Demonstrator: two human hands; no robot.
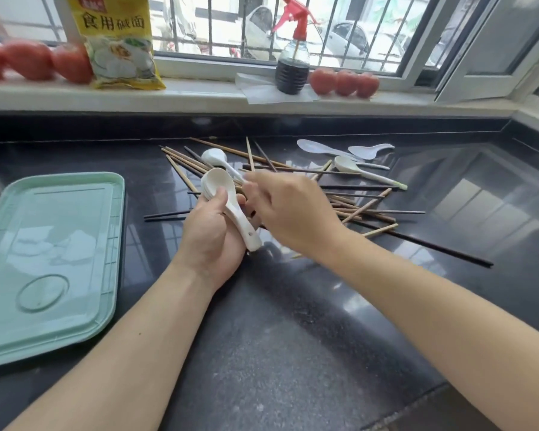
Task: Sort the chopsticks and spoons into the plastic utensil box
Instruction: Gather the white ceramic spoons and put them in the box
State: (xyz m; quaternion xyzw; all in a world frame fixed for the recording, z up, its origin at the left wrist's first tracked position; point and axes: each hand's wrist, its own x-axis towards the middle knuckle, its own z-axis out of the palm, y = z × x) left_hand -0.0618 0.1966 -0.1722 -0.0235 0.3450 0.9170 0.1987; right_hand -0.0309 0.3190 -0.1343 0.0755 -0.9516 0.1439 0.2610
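My left hand (213, 231) grips a small stack of white ceramic spoons (227, 200), bowls up, over the dark counter. My right hand (288, 209) hovers just right of it, and its fingertips pinch the handle of another white spoon (215, 157) that lies on the pile. A loose heap of wooden and black chopsticks (349, 206) is spread behind and right of both hands. More white spoons (352, 164) lie at the far right of the heap. The mint-green plastic utensil box (49, 262) sits at the left with its lid on.
On the windowsill behind stand tomatoes (28, 59), a yellow food packet (119, 42), a spray bottle of dark liquid (293, 57) and more tomatoes (344, 82). One long black chopstick (433, 245) sticks out toward the right. The counter's front edge runs at bottom right.
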